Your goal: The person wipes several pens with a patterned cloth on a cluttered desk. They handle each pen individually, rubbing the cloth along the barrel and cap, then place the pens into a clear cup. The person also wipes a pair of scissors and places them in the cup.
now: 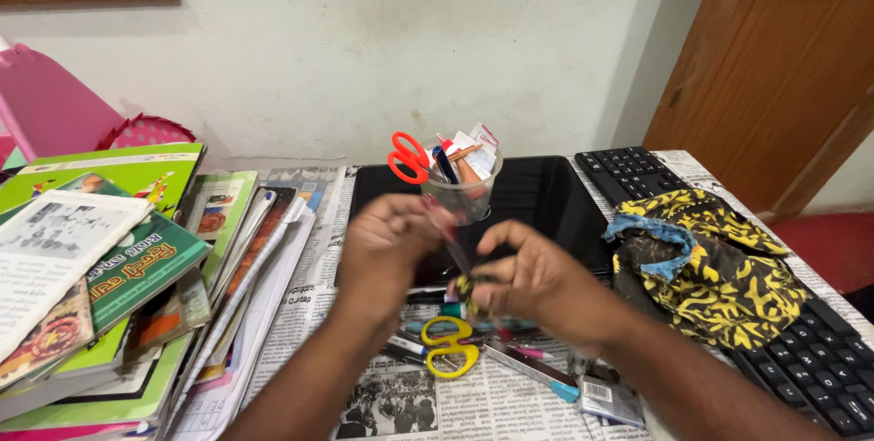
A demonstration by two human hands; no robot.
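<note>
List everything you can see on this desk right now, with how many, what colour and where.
Books: a stack, mostly green and white, left.
Newspaper: several sheets, black and white, covering the desk.
Clear cup: one, centre back, holding orange-handled scissors and pens.
Black tray: one, behind the hands.
Yellow-handled scissors: one, below the hands.
Keyboard: one, black, right.
Patterned cloth: one, black and yellow, on the keyboard.
Left hand: blurred, holding a thin stick.
Right hand: pinching a small dark and yellow item.
</note>
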